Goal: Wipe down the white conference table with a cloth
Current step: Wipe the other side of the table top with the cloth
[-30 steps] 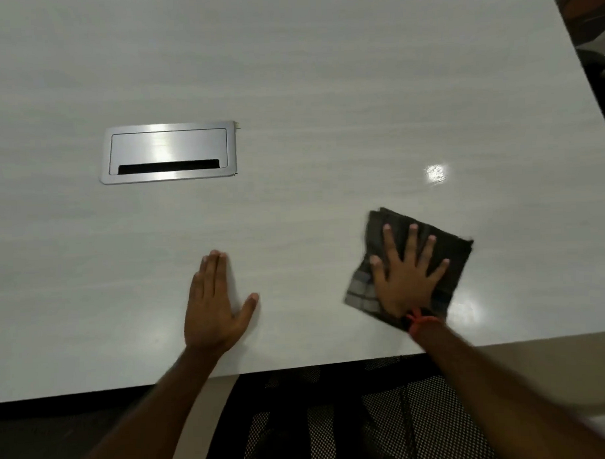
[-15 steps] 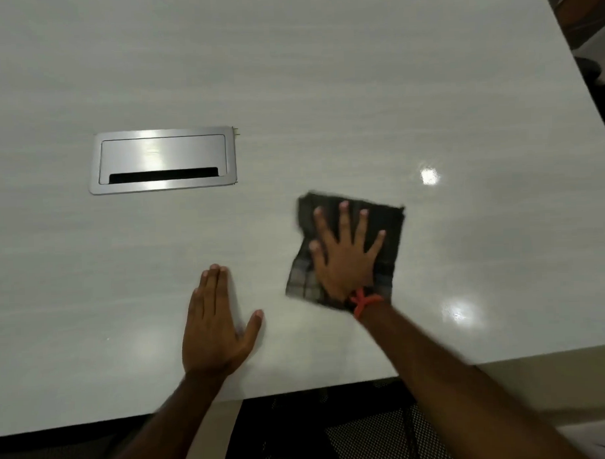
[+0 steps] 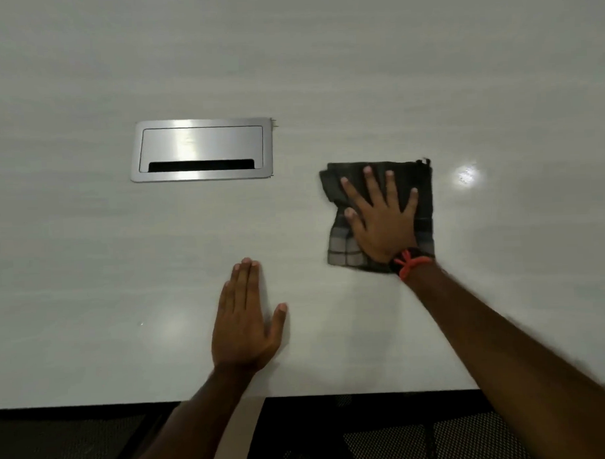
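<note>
Head view looks down on a white worktop [image 3: 323,74] that fills most of the frame. Toward 10 o'clock from the centre, a brushed-metal cable hatch [image 3: 201,149] sits flush in the surface, its long axis running 9 to 3 o'clock, with a dark slot along its near edge. At about 6 o'clock, near the worktop's near edge, the left hand [image 3: 244,320] lies palm down on the bare surface, its fingers [image 3: 245,282] closed together and pointing to 12 o'clock, thumb splayed toward 2 o'clock, holding nothing. At 3 o'clock from centre lies the cloth [image 3: 422,204], a dark, checked, folded piece, slightly taller than wide, its long axis running 12 to 6 o'clock, its left edge rumpled. The right hand [image 3: 383,223] presses flat on it, spread wide, pointing to 12 o'clock. A red-orange band [image 3: 410,261] circles that wrist. Just right of the cloth, a bright light reflection [image 3: 466,174] glints on the worktop.
</note>
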A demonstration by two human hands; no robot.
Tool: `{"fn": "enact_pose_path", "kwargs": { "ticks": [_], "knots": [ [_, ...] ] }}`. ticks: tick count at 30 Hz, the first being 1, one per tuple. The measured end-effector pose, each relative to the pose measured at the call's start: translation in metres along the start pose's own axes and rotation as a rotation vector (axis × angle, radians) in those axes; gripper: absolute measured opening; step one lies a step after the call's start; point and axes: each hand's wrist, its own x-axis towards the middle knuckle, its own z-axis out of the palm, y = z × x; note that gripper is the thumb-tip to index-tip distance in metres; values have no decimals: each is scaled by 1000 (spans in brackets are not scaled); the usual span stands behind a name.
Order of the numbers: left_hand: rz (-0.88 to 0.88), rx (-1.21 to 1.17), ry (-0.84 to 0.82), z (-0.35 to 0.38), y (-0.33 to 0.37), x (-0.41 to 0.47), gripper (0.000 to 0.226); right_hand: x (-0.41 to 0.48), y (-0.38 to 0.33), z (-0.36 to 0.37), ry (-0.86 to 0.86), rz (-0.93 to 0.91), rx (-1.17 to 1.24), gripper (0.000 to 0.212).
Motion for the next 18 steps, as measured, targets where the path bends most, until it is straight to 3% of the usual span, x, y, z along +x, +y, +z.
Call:
{"fn": "enact_pose_path", "kwargs": {
  "ticks": [1,6,8,11,13,18],
  "knots": [
    [-1,-8,-5,-1,0,0,83,-9,11,1,0,3,5,61],
    [-10,-13,-12,-1,0,1,83,44,46,-12,85,405,117,68],
    [-2,-11,-7,-1,0,0,83,64,16,-17,57,376,131,68],
    [-1,-20,-1,0,1,0,83,39,-16,-6,29,101,50,63],
    [-7,-24,1,1,0,1,83,6,-5,0,18,29,16,62],
    [-3,-11,6,2,1,-1,83,52,15,-12,52,312,94,64]
  ]
}}
